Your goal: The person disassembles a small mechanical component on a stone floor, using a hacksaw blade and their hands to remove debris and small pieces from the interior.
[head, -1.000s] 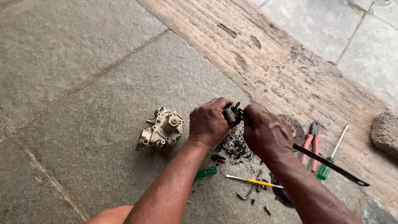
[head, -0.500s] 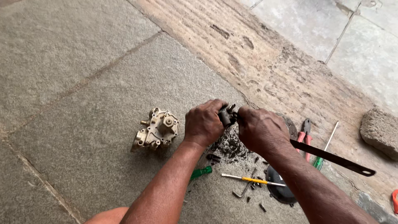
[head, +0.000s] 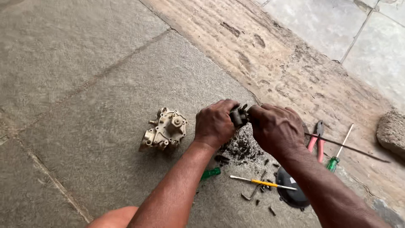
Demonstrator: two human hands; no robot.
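My left hand [head: 216, 123] and my right hand [head: 276, 128] meet above the stone floor, both closed around a small dark metal part [head: 239, 115] that shows between the fingers. A long thin dark rod [head: 350, 147] sticks out to the right from under my right hand. A tan metal carburetor body [head: 164, 130] lies on the floor just left of my left hand, untouched.
Under the hands lie dark grit and several small screws [head: 247, 147]. A yellow-handled screwdriver [head: 263, 182], a green handle [head: 211, 173], a black round cap [head: 291, 194], red-handled pliers [head: 316, 139], a green-handled screwdriver [head: 337, 156] and a rock [head: 391, 131] lie nearby.
The view has shifted slightly. Both hands stay clasped on the dark part, and the rod now points lower and farther right.
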